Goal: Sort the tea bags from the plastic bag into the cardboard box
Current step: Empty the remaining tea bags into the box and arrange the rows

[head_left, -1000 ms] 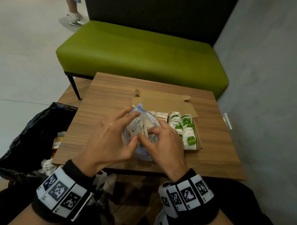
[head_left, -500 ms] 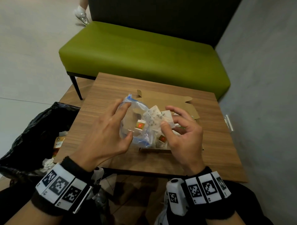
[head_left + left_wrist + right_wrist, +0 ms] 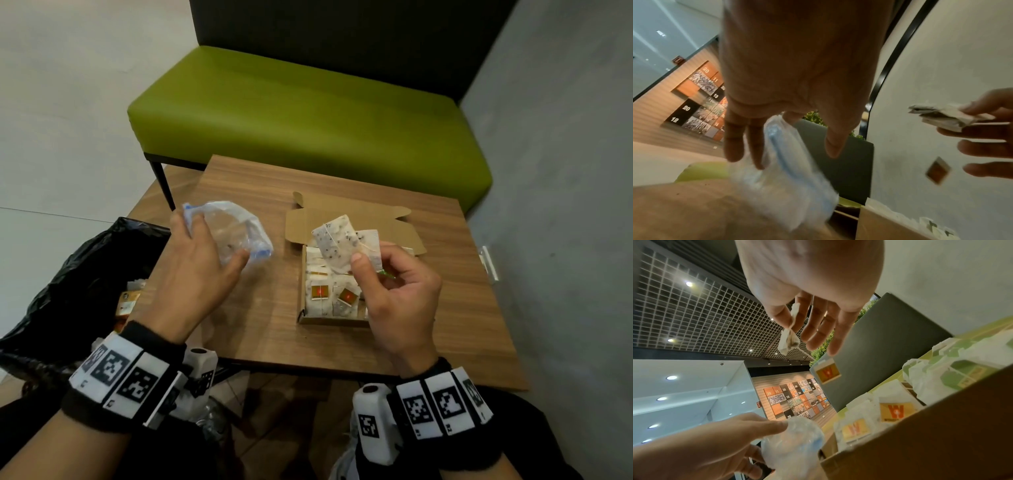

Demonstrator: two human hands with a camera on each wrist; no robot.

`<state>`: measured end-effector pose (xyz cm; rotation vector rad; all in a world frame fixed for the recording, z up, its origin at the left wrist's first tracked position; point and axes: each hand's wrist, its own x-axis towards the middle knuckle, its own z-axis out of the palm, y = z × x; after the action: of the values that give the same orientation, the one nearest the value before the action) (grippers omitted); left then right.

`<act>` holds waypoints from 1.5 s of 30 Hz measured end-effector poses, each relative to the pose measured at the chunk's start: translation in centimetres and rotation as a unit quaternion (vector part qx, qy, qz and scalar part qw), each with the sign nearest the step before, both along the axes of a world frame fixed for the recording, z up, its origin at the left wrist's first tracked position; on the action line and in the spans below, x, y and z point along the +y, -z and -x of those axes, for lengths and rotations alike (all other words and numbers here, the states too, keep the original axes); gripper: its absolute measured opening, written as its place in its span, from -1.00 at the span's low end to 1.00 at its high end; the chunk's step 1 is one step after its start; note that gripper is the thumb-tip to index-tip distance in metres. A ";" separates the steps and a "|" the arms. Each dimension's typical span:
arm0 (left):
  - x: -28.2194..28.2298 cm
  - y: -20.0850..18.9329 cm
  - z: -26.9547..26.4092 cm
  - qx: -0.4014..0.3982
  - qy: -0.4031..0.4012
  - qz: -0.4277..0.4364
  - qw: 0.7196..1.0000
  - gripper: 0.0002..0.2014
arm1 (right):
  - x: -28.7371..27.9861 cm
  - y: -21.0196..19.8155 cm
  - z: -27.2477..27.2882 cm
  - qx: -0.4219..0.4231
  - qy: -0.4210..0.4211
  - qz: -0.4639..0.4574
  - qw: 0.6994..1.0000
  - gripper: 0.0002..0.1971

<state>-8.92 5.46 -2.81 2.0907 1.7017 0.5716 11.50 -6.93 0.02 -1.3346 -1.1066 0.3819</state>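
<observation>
My left hand [image 3: 202,260] holds the crumpled clear plastic bag [image 3: 233,233] with a blue zip strip, left of the box and just above the table; the bag [image 3: 789,175] looks empty. My right hand [image 3: 387,277] pinches a couple of white speckled tea bags [image 3: 337,245] between thumb and fingers, over the open cardboard box [image 3: 315,320]. An orange tag [image 3: 827,373] dangles on a string from the pinched tea bags [image 3: 788,339]. Inside the box lie several tea bags with orange tags [image 3: 320,293] on the left; my hand hides the right part.
The box stands on a small wooden table [image 3: 260,322]. A green bench [image 3: 308,116] is behind it, a grey wall [image 3: 565,171] to the right. A black rubbish bag [image 3: 75,274] with litter sits at the table's left.
My hands have parted: the left carried the plastic bag off to the left, the right drew the tea bags out and holds them over the box.
</observation>
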 end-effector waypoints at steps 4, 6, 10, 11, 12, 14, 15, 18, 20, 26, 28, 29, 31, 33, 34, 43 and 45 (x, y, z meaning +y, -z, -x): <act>0.0 0.5 -0.2 0.023 0.015 0.035 0.999 -0.26 | 0.0 0.0 0.5 0.037 -0.043 0.075 0.996 -0.88; 0.0 0.3 -0.2 0.056 0.004 0.027 0.998 -0.28 | 0.0 0.2 0.8 0.060 -0.070 0.116 0.989 -0.89; -0.1 -0.6 -0.2 0.090 -0.016 -0.025 0.995 -0.40 | 0.2 0.6 1.2 0.103 -0.105 0.201 0.969 -0.92; -0.3 -1.0 -0.2 0.071 0.001 -0.063 0.995 -0.44 | 0.3 0.7 1.2 0.108 -0.101 0.222 0.964 -0.92; -0.5 -1.5 -0.2 0.040 0.040 -0.113 0.992 -0.48 | 0.4 0.8 1.3 0.113 -0.096 0.239 0.960 -0.92; -1.2 -2.4 -0.5 -0.047 0.183 -0.194 0.963 -0.52 | 0.5 0.9 1.2 0.132 -0.089 0.253 0.954 -0.91; -1.9 -2.6 -0.8 -0.077 0.264 -0.202 0.940 -0.50 | 0.6 1.0 1.1 0.144 -0.089 0.252 0.953 -0.91; -3.5 -2.3 -1.9 -0.068 0.401 -0.164 0.899 -0.35 | 0.5 0.8 0.7 0.177 -0.105 0.246 0.947 -0.91; -3.6 -1.4 -2.4 -0.048 0.413 -0.162 0.895 -0.37 | 0.4 0.7 0.3 0.186 -0.120 0.242 0.945 -0.90; -3.2 -0.4 -3.1 -0.148 0.391 -0.090 0.904 -0.61 | 0.1 0.8 -0.7 0.193 -0.118 0.246 0.942 -0.82; -3.2 -0.1 -3.3 -0.174 0.363 -0.075 0.912 -0.70 | 0.0 0.8 -1.1 0.196 -0.114 0.245 0.943 -0.82; -3.1 -0.1 -3.4 -0.184 0.343 -0.068 0.919 -0.74 | -0.1 0.7 -1.3 0.198 -0.110 0.241 0.944 -0.83; -3.2 -0.2 -3.4 -0.207 0.292 -0.035 0.933 -0.78 | -0.2 0.6 -1.6 0.206 -0.100 0.224 0.947 -0.88; -3.2 -0.5 -3.4 -0.232 0.241 0.013 0.942 -0.77 | -0.4 0.5 -2.0 0.215 -0.093 0.204 0.950 -0.95; -3.1 -0.6 -3.4 -0.238 0.223 0.031 0.945 -0.80 | -0.5 0.5 -2.2 0.214 -0.090 0.196 0.953 -0.93; -2.9 -0.8 -2.8 -0.088 0.211 -0.019 0.973 -0.66 | -0.5 0.3 -1.9 0.193 -0.110 0.147 0.964 -0.87; -2.9 -1.0 -2.5 -0.099 0.203 -0.051 0.973 -0.62 | -0.5 0.4 -1.8 0.180 -0.121 0.148 0.965 -0.85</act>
<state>-6.44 2.54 -1.82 2.2786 1.1130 0.7174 13.26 -7.39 -0.42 -1.3206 -0.9287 0.9628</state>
